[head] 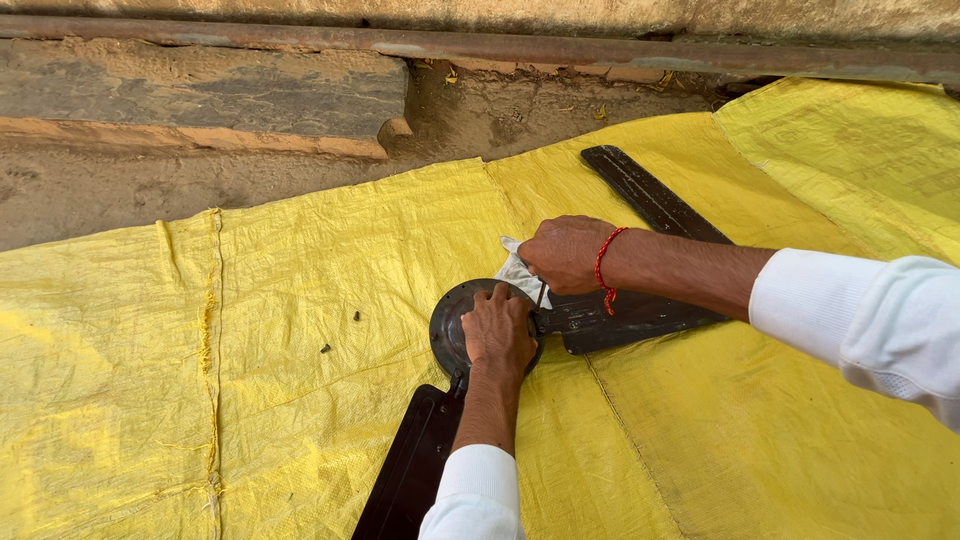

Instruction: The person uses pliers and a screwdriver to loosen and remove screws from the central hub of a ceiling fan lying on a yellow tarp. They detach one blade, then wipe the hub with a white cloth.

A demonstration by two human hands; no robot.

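Yellow tarp point(250, 350): one fan hub point(452, 318), three blades point(655, 205).

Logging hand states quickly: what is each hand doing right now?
Left hand: palm down, pressing on the round dark metal fan hub; holds nothing.
Right hand: closed on a crumpled white cloth.

The dark metal fan blades point(640, 200) are looking matt and dusty; the yellow woven plastic sheet point(250, 380) is lying crinkled, the white cloth point(515, 270) soft.
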